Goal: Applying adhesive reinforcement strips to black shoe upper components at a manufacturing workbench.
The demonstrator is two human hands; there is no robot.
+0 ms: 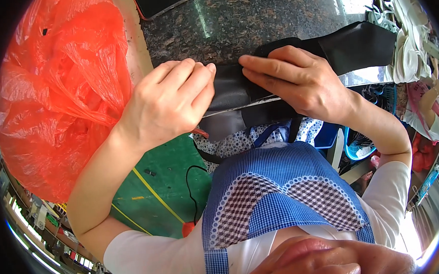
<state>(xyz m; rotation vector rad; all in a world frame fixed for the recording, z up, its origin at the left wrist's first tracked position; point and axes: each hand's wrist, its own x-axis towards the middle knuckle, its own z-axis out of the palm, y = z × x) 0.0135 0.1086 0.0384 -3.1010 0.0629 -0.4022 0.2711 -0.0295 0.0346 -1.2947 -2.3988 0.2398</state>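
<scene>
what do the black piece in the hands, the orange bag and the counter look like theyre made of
Black piece: looks like leather or a synthetic sheet, matte, bending in smooth curves under the left hand and right hand; which one is unclear.
Orange bag: thin plastic film, crinkled, glossy and see-through.
Counter: polished speckled stone, probably granite, with light glare.

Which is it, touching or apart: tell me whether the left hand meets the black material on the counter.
Touching. The head view shows the left hand with its fingertips pressed onto the black material, beside the right hand.
</scene>
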